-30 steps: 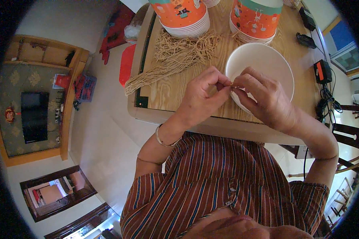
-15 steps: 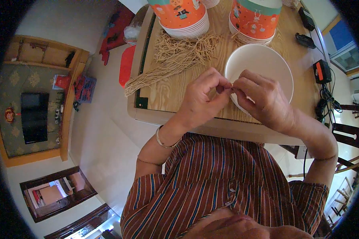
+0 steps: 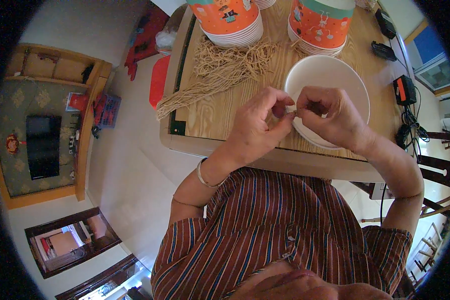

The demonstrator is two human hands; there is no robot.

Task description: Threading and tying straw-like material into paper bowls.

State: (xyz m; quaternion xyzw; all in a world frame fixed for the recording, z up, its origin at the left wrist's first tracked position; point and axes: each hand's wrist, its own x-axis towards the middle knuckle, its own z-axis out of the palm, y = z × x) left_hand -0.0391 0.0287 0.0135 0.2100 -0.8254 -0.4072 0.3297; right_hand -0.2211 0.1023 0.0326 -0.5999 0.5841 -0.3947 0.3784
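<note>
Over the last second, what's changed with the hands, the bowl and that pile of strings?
Very little. The left hand and right hand stay fingertip to fingertip over the near rim of the white bowl, pinching something too small to make out; only the fingers shifted slightly. Nothing was picked up or let go. The bundle of tan strings and both stacks of orange paper cups lie as before.

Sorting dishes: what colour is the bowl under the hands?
White, plain inside; the bowl shows best in the head view.

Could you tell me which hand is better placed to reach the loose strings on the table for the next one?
Probably the left hand: the string bundle lies on its side of the wooden table, while the right hand hovers over the white bowl.
</note>
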